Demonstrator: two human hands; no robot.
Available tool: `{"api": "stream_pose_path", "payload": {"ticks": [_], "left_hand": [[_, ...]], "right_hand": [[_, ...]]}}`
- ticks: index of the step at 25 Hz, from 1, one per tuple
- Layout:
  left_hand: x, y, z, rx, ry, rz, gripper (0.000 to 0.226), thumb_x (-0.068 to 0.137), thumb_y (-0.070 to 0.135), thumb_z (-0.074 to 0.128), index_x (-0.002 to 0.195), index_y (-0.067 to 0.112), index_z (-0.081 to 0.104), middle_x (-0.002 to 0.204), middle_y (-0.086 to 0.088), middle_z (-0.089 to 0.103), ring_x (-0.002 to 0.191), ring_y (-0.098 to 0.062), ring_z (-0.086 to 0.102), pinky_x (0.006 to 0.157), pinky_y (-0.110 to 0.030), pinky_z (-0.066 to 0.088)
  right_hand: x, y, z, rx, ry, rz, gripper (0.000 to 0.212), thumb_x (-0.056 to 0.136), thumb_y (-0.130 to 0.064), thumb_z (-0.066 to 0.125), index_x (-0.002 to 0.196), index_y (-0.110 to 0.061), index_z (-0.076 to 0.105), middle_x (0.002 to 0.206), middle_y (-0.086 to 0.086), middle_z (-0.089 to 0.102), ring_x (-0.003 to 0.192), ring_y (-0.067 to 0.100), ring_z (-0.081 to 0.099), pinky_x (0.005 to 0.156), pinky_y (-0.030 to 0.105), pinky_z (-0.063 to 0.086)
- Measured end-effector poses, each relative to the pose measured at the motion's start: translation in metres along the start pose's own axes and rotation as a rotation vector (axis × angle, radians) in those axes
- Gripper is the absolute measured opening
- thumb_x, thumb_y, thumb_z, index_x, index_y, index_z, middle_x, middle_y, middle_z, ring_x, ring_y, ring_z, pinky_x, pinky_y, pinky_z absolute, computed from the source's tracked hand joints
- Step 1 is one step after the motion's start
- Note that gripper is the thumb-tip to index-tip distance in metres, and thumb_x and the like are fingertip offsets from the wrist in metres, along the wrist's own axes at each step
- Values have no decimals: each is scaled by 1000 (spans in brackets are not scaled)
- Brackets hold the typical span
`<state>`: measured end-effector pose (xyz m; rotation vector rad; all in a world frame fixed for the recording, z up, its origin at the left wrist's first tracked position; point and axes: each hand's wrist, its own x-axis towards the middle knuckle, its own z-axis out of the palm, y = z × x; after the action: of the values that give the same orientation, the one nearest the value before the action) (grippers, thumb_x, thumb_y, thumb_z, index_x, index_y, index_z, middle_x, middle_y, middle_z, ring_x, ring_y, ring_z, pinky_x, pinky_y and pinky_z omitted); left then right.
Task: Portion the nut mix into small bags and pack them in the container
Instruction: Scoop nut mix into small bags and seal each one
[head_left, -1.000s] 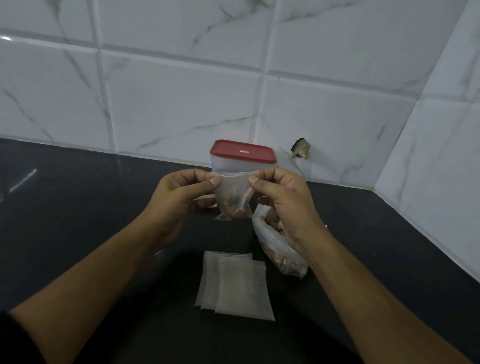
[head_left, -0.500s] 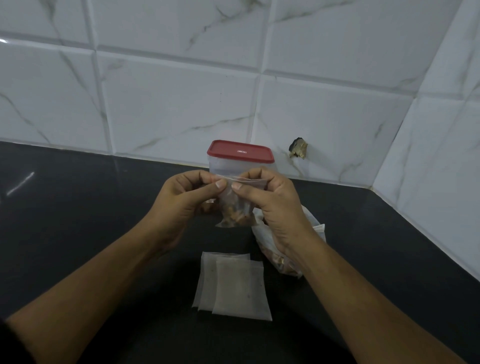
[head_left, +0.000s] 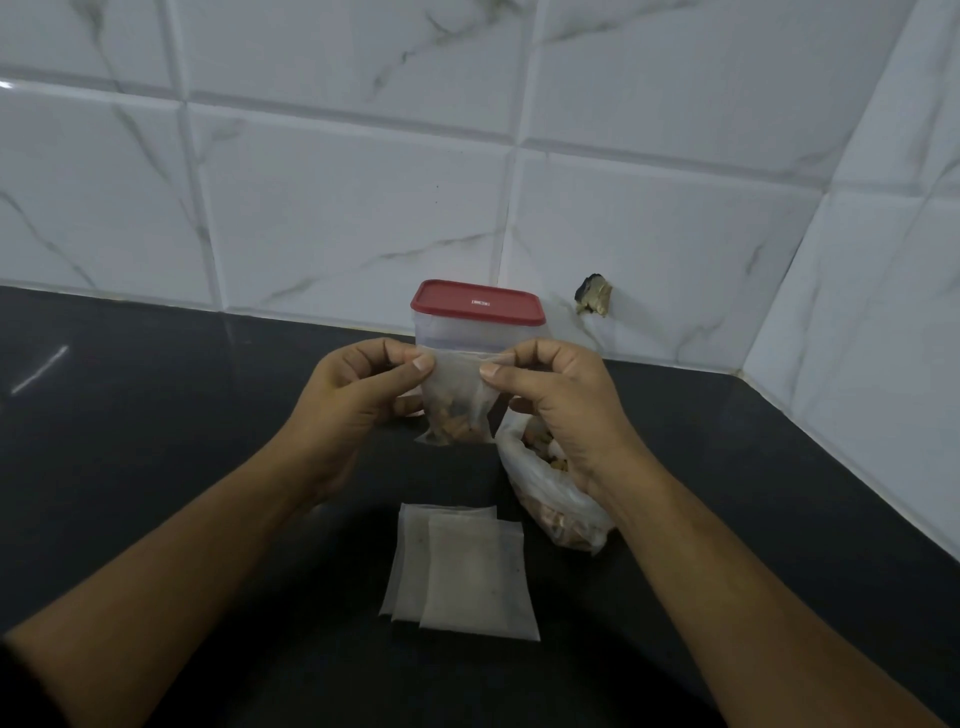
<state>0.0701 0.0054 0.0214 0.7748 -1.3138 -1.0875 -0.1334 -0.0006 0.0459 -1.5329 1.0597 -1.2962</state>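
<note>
Fingers of the left hand (head_left: 353, 400) and right hand (head_left: 556, 400) pinch the small bag (head_left: 457, 405) at its top, maybe to press it shut. The container (head_left: 483, 335) stands at twelve o'clock, lid on; empty bags (head_left: 462, 577) lie at six.

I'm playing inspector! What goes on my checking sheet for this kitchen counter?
Surface: dark, shiny counter.
Job's things: small bag with some nuts at the bottom, held up above the counter; container behind it with its red lid on; big bag of nut mix lying on the counter; empty bags stacked flat at the front.
Clutter: nothing seen.
Grips: left hand and right hand each pinch the small bag's top edge.
Cables: nothing seen.
Surroundings: white marbled tiles; a chipped spot low on the wall.
</note>
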Motion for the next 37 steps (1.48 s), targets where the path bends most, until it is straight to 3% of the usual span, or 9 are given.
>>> {"api": "stream_pose_path", "payload": {"ticks": [6, 13, 16, 18, 21, 28, 37], "left_hand": [[-1, -5, 0, 47, -32, 27, 16, 93, 25, 62, 99, 11, 64, 98, -1, 73, 92, -20, 72, 76, -40, 63], [0, -5, -4, -64, 17, -11, 10, 86, 19, 70, 82, 12, 63, 97, -2, 72, 99, -23, 71, 80, -44, 61], [-1, -7, 0, -7, 3, 21, 15, 87, 22, 69, 96, 10, 67, 101, -7, 75, 95, -24, 73, 78, -38, 63], [-2, -8, 3, 25, -9, 17, 27, 85, 21, 71, 106, 5, 66, 103, -12, 77, 93, -25, 75, 77, -34, 64], [-3, -7, 3, 42, -27, 6, 28, 83, 23, 71, 104, 4, 66, 99, -11, 76, 91, -23, 74, 77, -32, 63], [-2, -10, 4, 58, -48, 26, 29, 89, 18, 69, 111, 0, 65, 102, -14, 76, 93, -26, 74, 79, -34, 63], [-2, -9, 3, 87, -71, 29, 29, 87, 21, 69, 107, 0, 67, 99, -12, 77, 92, -23, 74, 79, -32, 62]], "right_hand": [[-1, 1, -1, 139, -38, 40, 13, 93, -7, 71, 102, 2, 72, 93, 12, 77, 78, 13, 74, 68, 20, 58], [-1, 1, -1, 128, -6, 34, 4, 89, -6, 75, 91, -9, 74, 97, 13, 78, 87, 18, 74, 79, 30, 62], [-1, 2, 0, 146, 4, 15, 6, 88, -7, 77, 93, -7, 75, 100, 16, 78, 93, 22, 73, 89, 39, 60], [-1, 4, 3, 163, -32, 1, 7, 90, -6, 74, 96, -5, 75, 100, 16, 78, 92, 23, 74, 87, 38, 62], [-2, 7, 8, 148, -108, -27, 5, 93, -7, 72, 97, -10, 73, 100, 17, 76, 97, 30, 75, 90, 44, 61], [-2, 11, 10, 59, -99, -105, 4, 96, -8, 69, 98, -11, 72, 99, 16, 75, 97, 29, 74, 90, 40, 62], [-1, 12, 12, -10, -132, -126, 4, 97, -8, 68, 98, -9, 71, 94, 10, 75, 92, 24, 74, 87, 33, 62]]}}
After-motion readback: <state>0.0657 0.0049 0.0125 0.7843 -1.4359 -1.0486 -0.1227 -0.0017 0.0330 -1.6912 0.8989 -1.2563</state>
